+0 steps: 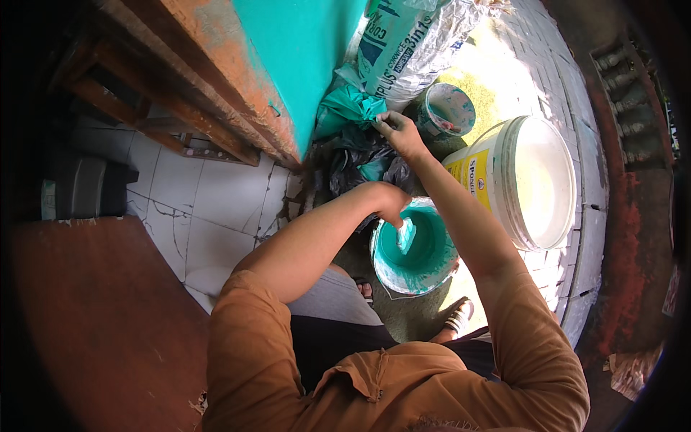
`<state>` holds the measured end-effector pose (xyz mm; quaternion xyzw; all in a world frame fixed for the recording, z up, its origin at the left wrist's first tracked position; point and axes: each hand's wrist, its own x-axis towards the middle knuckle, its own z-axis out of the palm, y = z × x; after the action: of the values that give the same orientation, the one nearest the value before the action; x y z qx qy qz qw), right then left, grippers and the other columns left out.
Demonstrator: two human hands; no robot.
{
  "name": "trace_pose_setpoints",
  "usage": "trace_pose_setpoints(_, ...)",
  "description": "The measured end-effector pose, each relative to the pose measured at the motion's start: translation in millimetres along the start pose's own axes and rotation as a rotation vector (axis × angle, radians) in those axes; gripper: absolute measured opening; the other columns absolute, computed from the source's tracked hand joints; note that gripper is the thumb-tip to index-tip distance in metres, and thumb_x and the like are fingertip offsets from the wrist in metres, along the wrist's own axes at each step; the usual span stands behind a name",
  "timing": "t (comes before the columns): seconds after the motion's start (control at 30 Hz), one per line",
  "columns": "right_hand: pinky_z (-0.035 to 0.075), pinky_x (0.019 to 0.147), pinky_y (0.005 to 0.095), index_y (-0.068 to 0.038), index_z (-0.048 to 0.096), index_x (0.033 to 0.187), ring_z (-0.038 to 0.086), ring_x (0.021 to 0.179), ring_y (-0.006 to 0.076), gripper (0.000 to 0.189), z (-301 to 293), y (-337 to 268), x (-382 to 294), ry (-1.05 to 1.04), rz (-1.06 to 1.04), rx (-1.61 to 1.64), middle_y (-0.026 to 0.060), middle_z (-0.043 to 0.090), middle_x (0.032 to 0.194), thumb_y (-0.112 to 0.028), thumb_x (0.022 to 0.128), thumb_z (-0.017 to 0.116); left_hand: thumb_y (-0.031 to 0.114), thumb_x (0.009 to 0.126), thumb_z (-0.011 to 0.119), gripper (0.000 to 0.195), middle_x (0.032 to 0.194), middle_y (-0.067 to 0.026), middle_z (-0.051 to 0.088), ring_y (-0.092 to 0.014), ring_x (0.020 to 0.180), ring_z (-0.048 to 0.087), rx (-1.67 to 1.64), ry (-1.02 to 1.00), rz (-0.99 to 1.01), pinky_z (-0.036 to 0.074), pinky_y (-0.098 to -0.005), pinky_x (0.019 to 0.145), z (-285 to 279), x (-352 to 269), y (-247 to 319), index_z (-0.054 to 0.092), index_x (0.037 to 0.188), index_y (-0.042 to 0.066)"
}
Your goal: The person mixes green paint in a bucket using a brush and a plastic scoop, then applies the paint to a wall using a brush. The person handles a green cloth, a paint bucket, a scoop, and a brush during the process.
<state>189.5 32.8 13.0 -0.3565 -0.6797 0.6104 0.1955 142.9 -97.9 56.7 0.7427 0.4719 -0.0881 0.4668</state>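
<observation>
My left hand point(390, 204) reaches over the rim of a paint bucket point(379, 264) and grips a small paint-smeared object point(406, 236), whose exact kind I cannot tell. Teal paint point(426, 240) coats the inside of the bucket, and streaks run along its white rim. Farther out, my right hand point(399, 132) pinches the gathered, crumpled edge of a teal plastic bag point(348, 108) between thumb and fingers. Below that bag lies black plastic point(348, 170), with a teal patch showing among its folds.
A large white lidded bucket point(545, 183) stands at the right, beside a smaller paint-stained pail point(451, 108). Printed adhesive sacks point(410, 48) lean by the teal door panel point(302, 48). At left are a worn wooden frame point(232, 81), cracked white tiles point(221, 200) and a brown board point(102, 313).
</observation>
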Motion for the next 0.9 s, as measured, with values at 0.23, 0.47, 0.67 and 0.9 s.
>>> trace_pose_setpoints(0.23,0.041,0.078,0.0254,-0.003,0.071,0.096,0.054,0.083,0.0108,0.022,-2.4,-7.9,15.1,0.009,0.311,0.235,-0.0014,0.065,0.088,-0.024,0.088,0.071,0.037,0.075,0.073,0.051,0.095,-0.0155,0.069,-0.031,0.090,0.067,-0.013,0.007,0.014,0.051,-0.0420,0.077,2.6,-1.3,-3.0,0.058,0.109,0.003)
trace_pose_setpoints(0.47,0.044,0.076,0.0261,-0.002,0.072,0.098,0.057,0.078,0.0111,0.026,2.7,-13.5,43.1,0.092,0.065,0.207,0.0037,0.068,0.083,-0.025,0.087,0.073,0.036,0.075,0.074,0.053,0.102,-0.0166,0.069,-0.031,0.094,0.067,-0.043,0.001,-0.011,0.051,-0.0413,0.080,1.4,-1.7,-1.8,0.058,0.112,0.002)
trace_pose_setpoints(0.67,0.048,0.066,0.0283,-0.004,0.068,0.095,0.063,0.070,0.0128,0.023,18.4,0.6,53.7,0.140,0.173,-0.037,0.0059,0.070,0.078,-0.027,0.089,0.070,0.039,0.074,0.076,0.060,0.108,-0.0167,0.069,-0.031,0.096,0.068,-0.032,0.010,-0.016,0.053,-0.0404,0.083,2.3,1.3,-6.1,0.061,0.118,0.001)
trace_pose_setpoints(0.9,0.048,0.060,0.0286,-0.008,0.062,0.104,0.062,0.059,0.0107,0.021,33.0,2.8,31.5,0.144,0.076,-0.123,0.0053,0.068,0.071,-0.024,0.092,0.067,0.035,0.077,0.073,0.056,0.109,-0.0170,0.067,-0.033,0.102,0.065,-0.024,-0.024,-0.010,0.050,-0.0418,0.087,-0.5,-3.0,-10.1,0.056,0.117,0.000)
